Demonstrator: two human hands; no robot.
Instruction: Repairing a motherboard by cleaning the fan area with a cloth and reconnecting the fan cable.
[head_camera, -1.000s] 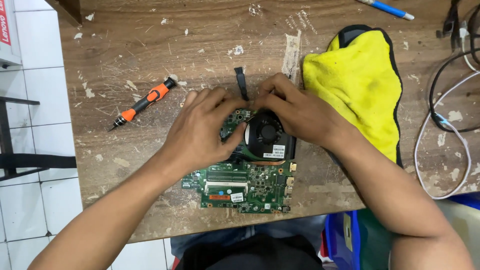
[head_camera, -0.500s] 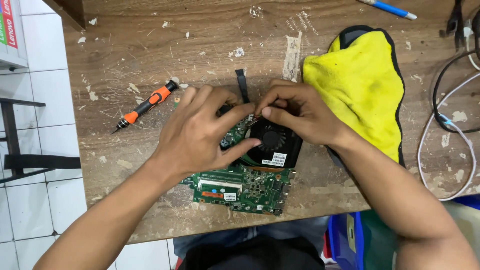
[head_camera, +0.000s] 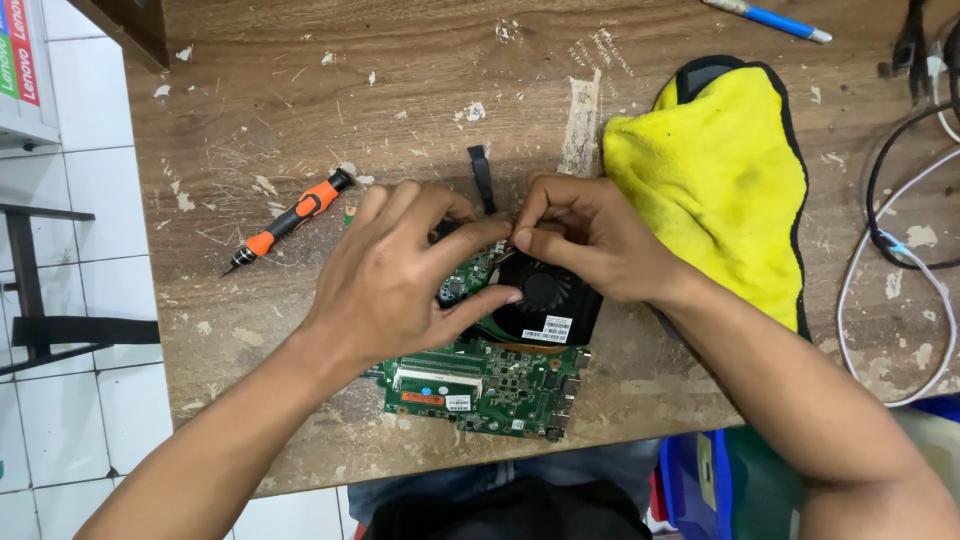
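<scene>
The green circuit board (head_camera: 480, 385) is laid flat on the wooden surface (head_camera: 420, 90). It is pressed down by the left hand (head_camera: 405, 280) so it cannot slide. The grip of the right hand (head_camera: 590, 240) is pinched shut on something tiny by the black fan (head_camera: 545, 300); what it is cannot be told. An orange screwdriver (head_camera: 290, 220) is left near.

One circuit board (head_camera: 490, 385), one fan (head_camera: 545, 300), one screwdriver (head_camera: 290, 220) at nine o'clock, one yellow cloth (head_camera: 715, 175) at two, one pen (head_camera: 770, 20).
</scene>
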